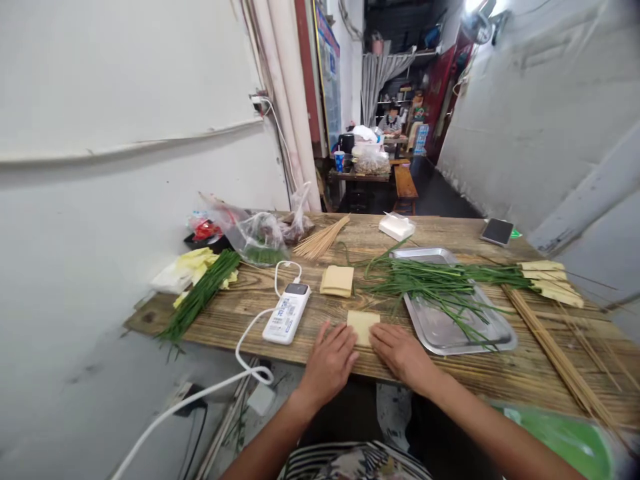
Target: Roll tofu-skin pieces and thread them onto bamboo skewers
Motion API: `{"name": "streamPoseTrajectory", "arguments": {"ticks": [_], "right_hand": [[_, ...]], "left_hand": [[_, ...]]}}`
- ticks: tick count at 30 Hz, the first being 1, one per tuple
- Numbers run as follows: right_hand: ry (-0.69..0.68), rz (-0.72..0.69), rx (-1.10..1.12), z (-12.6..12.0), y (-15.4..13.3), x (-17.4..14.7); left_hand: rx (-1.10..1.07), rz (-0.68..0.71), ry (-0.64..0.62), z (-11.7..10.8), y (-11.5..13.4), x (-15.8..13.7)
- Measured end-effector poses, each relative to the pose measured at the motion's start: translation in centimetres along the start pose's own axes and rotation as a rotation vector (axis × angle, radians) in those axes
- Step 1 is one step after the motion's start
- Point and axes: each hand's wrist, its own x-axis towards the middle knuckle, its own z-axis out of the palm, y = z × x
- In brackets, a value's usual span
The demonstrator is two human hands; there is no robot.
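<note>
A square pale-yellow sheet, apparently tofu skin (363,325), lies flat at the near edge of the wooden table. My left hand (330,357) rests at its left side, fingers stretched out and fingertips on the edge. At the right side, the fingers of my right hand (400,352) lie flat with their tips at the sheet's edge. Just beyond is a stack of similar squares (337,281). Long green chives (425,279) spread across a metal tray (430,343) to the right, where rolled pale-yellow sheets (550,275) wrap their far end.
A white power bank (287,313) with a cable lies to the left. Another chive bundle (205,293) overhangs the table's left edge. Wooden skewers lie in a fan (323,238) and a long bundle (550,353). A phone (497,231) is at the back right; a person sits far behind.
</note>
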Motion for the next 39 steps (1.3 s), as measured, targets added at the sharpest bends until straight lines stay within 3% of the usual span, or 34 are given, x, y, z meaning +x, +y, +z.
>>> {"name": "streamPoseTrajectory", "arguments": {"ticks": [4,7,10,13,16,18,22,28,39], "right_hand": [[-0.041,0.007,0.037,-0.9,-0.5,0.3],[-0.093,-0.022,0.065,-2.2,-0.8,1.0],[-0.107,0.021,0.059,-4.4,0.8,1.4],[-0.101,0.347,-0.116,-7.6,5.7,1.1],[-0.236,0.727,-0.349,-10.5,12.0,0.3],[-0.28,0.787,-0.391,-11.5,15.4,0.1],[-0.365,0.739,-0.386,-10.8,18.5,0.9],[-0.496,0.666,-0.372,-8.8,19.1,2.9],[-0.441,0.625,-0.414,-11.4,18.8,2.6]], "left_hand": [[0.054,0.035,0.035,0.0,0.4,0.6],[0.091,0.139,-0.044,0.4,0.3,0.8],[0.12,0.198,-0.078,1.0,0.1,0.7],[0.149,0.195,-0.066,1.4,-0.1,0.4],[0.158,0.194,-0.049,1.6,-0.2,0.2],[0.15,0.195,-0.034,1.7,-0.2,0.1],[0.139,0.186,-0.021,1.8,-0.3,0.1],[0.128,0.173,-0.033,1.8,-0.3,0.2],[0.099,0.166,-0.051,1.7,-0.4,0.1]]}}
